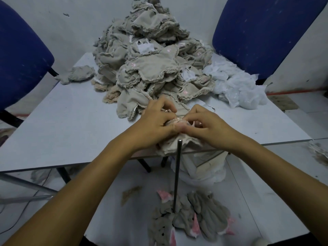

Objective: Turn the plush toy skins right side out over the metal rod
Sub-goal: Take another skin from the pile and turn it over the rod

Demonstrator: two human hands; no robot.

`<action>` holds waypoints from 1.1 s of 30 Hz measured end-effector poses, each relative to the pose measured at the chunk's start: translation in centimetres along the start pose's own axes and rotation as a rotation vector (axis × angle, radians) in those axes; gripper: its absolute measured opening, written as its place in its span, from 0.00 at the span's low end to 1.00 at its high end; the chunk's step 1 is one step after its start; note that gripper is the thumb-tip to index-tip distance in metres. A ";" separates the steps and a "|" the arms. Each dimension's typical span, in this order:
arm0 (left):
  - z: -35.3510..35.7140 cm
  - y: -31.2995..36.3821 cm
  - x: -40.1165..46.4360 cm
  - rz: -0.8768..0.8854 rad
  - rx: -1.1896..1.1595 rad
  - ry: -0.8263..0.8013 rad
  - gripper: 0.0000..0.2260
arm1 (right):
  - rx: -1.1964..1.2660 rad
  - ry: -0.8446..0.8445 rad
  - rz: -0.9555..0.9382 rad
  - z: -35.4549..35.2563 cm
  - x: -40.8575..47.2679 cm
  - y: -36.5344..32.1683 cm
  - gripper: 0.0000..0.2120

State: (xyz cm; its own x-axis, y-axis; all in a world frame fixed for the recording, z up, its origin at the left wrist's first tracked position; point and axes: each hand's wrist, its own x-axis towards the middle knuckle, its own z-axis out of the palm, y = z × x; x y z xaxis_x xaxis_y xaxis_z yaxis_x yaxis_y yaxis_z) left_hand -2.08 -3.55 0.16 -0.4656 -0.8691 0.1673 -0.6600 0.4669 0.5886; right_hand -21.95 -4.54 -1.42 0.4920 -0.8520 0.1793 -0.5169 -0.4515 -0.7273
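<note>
You are working both hands together at the near edge of the table [71, 121], just above the tip of the metal rod [178, 167]. Your left hand [156, 119] is curling its fingers into the beige plush skin [170, 146] and pinching it, thumb pressing at the top of the bundle. Your right hand [204, 125] is meeting it from 3 o'clock, fingertips pinching the same bunched fabric, so the two thumbs are nearly touching. The skin is hanging below your hands over the table's edge, seam side showing, with its frayed hem just beside the rod's rounded tip.

The rod is standing upright, running down toward 6 o'clock, where its foot is sitting among a cluster of finished skins [195, 222] lying on the floor, grey-brown with pink patches.

At 12 o'clock from your hands, a tall pile of unturned skins [152, 55] is filling the far half of the table. White crumpled plastic [236, 89] is lying at 2 o'clock. Blue chairs are standing at 10 o'clock [19, 55] and at 1 o'clock [262, 32].
</note>
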 end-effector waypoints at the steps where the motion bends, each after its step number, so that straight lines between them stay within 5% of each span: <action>1: -0.2 -0.1 -0.2 -0.011 0.002 -0.081 0.11 | -0.002 -0.004 -0.004 -0.3 -0.1 0.1 0.07; 4: -0.1 -0.8 -0.5 0.082 0.151 -0.139 0.17 | -0.047 -0.007 -0.039 -0.9 -0.5 0.0 0.15; 7: -0.6 -0.4 -0.6 0.289 0.247 0.132 0.14 | -0.163 0.103 -0.195 -1.3 -0.8 -1.2 0.05; 11: -1.4 0.3 -1.0 0.501 0.378 0.460 0.09 | -0.511 0.391 -0.485 -1.6 -1.2 -2.9 0.11; 15: -0.9 1.2 -1.7 0.648 0.414 0.599 0.10 | -0.621 0.491 -0.556 -1.1 -2.5 -3.4 0.07; 21: 1.1 1.0 -3.6 0.740 0.365 0.542 0.09 | -0.216 0.416 -0.285 1.5 -5.6 -2.3 0.21; 26: 2.8 -0.6 -5.2 0.677 0.367 0.402 0.09 | -0.610 0.401 -0.542 3.1 -6.7 -1.1 0.06; 33: 6.6 -2.1 -7.1 0.534 0.262 0.399 0.12 | -0.515 0.351 -0.456 6.2 -8.0 0.2 0.11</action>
State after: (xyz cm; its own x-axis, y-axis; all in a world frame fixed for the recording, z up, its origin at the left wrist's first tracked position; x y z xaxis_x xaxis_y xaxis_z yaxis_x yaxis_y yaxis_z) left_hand -1.30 2.72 -7.49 -0.5465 -0.4812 0.6854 -0.5454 0.8256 0.1447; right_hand -21.60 3.86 -7.12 0.5277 -0.5473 0.6496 -0.6197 -0.7711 -0.1462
